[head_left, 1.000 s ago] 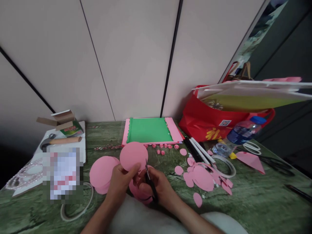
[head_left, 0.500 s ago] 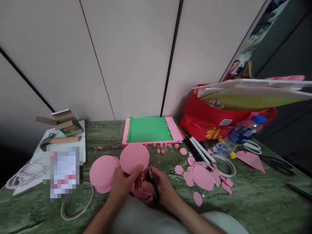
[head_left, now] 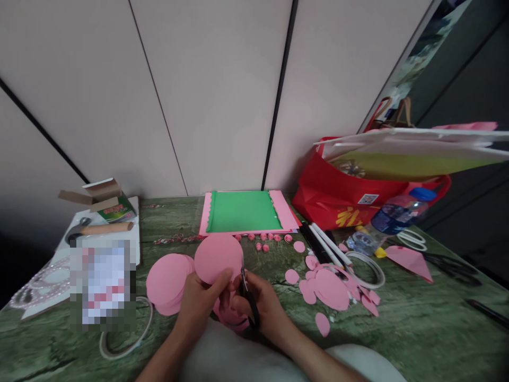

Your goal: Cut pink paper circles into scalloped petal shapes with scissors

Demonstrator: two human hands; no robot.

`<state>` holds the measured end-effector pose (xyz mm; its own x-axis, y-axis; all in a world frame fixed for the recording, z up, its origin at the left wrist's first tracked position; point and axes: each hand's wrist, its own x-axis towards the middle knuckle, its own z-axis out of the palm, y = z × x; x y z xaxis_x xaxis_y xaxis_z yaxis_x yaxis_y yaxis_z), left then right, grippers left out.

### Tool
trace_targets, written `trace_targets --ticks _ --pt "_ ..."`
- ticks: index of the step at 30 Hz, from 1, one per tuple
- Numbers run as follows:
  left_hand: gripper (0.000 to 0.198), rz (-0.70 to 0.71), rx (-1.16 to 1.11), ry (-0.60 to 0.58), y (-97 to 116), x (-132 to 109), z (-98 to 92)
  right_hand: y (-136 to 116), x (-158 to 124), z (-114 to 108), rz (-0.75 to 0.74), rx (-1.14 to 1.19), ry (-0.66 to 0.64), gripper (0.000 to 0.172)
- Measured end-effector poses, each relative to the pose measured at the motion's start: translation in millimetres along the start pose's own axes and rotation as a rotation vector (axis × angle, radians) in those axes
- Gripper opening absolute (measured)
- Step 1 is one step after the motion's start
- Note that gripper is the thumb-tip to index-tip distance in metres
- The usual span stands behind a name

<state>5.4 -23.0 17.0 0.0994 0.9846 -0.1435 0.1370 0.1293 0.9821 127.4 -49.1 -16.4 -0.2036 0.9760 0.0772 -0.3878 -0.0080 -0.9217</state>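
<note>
A round pink paper disc (head_left: 218, 259) is pinched in my left hand (head_left: 202, 297), thumb on its lower face. My right hand (head_left: 264, 307) grips black-handled scissors (head_left: 252, 309), whose metal blades point up along the disc's right edge. Pink paper (head_left: 230, 315) hangs below both hands; whether it joins the disc I cannot tell. Left of my left hand lies a stack of pink paper circles (head_left: 166, 284). To the right, pink paper cutouts (head_left: 332, 289) and smaller ovals are heaped on the table.
A green and pink card (head_left: 244, 212) lies at the back, with small pink rolled pieces (head_left: 264, 248) before it. Right: markers (head_left: 328, 246), tape roll (head_left: 363, 269), bottle (head_left: 392, 223), red bag (head_left: 322, 193). Left: white board (head_left: 135, 233), hammer (head_left: 105, 228), opened box (head_left: 115, 207), another tape ring (head_left: 119, 347).
The disc has shifted very slightly left, and the scissor blades show a little more at its right edge. Both hands keep their hold; the rest looks the same.
</note>
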Motion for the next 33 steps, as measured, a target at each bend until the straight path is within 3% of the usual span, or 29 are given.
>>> trace_targets --ticks 4,13,20,33 --pt "0.036 -0.008 0.048 0.015 -1 -1 -1.4 1 -1 -2 0.025 -0.022 0.007 0.033" --pt "0.033 -0.022 0.089 0.030 1 1 -0.4 5 0 -4 -0.080 -0.032 0.078 0.037" --pt "0.038 -0.043 0.035 -0.025 0 -2 0.2 10 -1 -5 -0.068 -0.046 0.094 0.034" --pt "0.043 -0.033 0.006 -0.018 2 -2 0.4 5 -2 -5 -0.042 -0.069 0.098 0.032"
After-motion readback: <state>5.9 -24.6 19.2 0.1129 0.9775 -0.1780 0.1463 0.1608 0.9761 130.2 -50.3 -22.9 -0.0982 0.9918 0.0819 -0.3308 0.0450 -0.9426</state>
